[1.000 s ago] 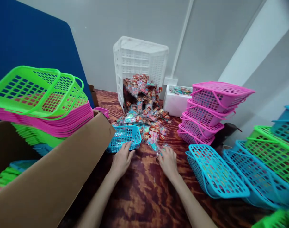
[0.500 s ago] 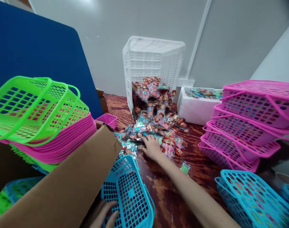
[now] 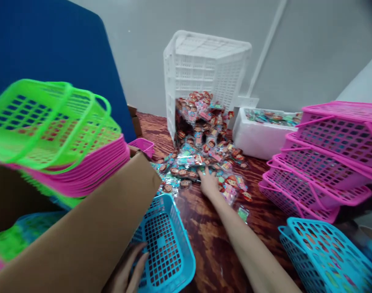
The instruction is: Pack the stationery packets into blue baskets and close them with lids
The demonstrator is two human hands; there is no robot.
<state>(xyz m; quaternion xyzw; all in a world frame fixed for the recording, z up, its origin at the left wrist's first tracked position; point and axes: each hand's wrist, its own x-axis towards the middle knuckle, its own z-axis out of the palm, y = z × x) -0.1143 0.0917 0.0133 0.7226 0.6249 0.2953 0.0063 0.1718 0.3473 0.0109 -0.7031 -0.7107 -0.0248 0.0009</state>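
Note:
My right hand [image 3: 208, 182] reaches forward to the front of a heap of small clear packets [image 3: 189, 160] printed with red- and brown-haired doll figures. Its fingers are apart and touch the packets; none shows clearly held. At the lower left, my left hand [image 3: 132, 266] grips the left side of a blue plastic basket [image 3: 186, 248], its fingers over the edge. Part of that hand is hidden behind a cardboard flap. Nothing lies inside this basket, which stands between the flap and my right forearm.
A white crate [image 3: 208, 47] lies on its side, spilling packets. Behind stands a white foam box [image 3: 262, 138]. Filled pink baskets [image 3: 320, 171] and a blue one [image 3: 311, 260] line the right. Left, a cardboard box [image 3: 91, 228] holds stacked green [image 3: 60, 122] and pink baskets [image 3: 109, 167].
My right hand has shifted a little rightward along the front of the heap, its fingers less spread. My left hand stays at the blue basket. The whole view has shifted slightly.

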